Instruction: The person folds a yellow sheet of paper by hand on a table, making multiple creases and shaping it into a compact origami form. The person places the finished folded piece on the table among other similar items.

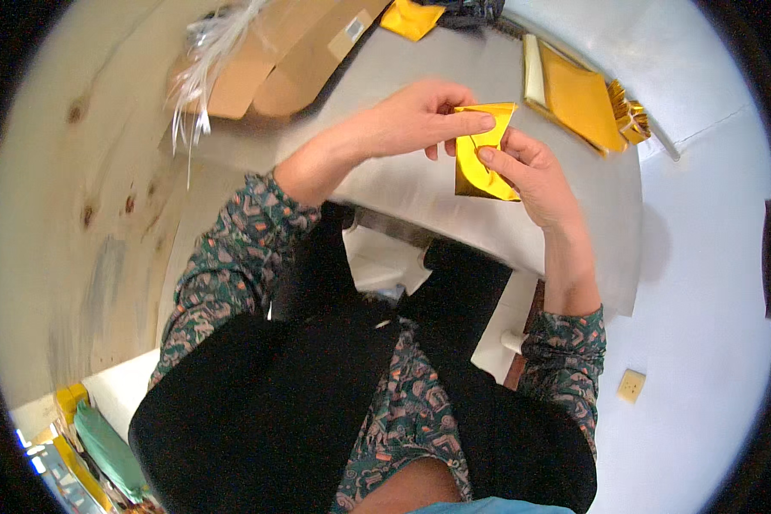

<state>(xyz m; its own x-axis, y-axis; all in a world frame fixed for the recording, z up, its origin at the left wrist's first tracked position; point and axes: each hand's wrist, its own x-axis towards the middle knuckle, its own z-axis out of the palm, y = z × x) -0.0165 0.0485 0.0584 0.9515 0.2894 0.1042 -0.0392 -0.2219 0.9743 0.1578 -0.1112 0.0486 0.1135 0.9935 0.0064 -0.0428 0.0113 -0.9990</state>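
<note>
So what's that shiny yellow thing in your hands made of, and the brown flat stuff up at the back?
The gold sheet, pinched between the left hand and right hand, looks like thin metallic foil or foil-coated paper: it gleams like a mirror and holds sharp creases. The brown flat pieces look like plain matte cardboard, dull and stiff, with a pale label.

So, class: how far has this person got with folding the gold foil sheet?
Done: the foil sheet already shows creases and a folded top edge. In hand: the left hand pinches that top edge while the right hand holds the sheet's side, above the grey table. Left: a stack of flat gold sheets lies unfolded; a few folded gold pieces sit beside it.
</note>
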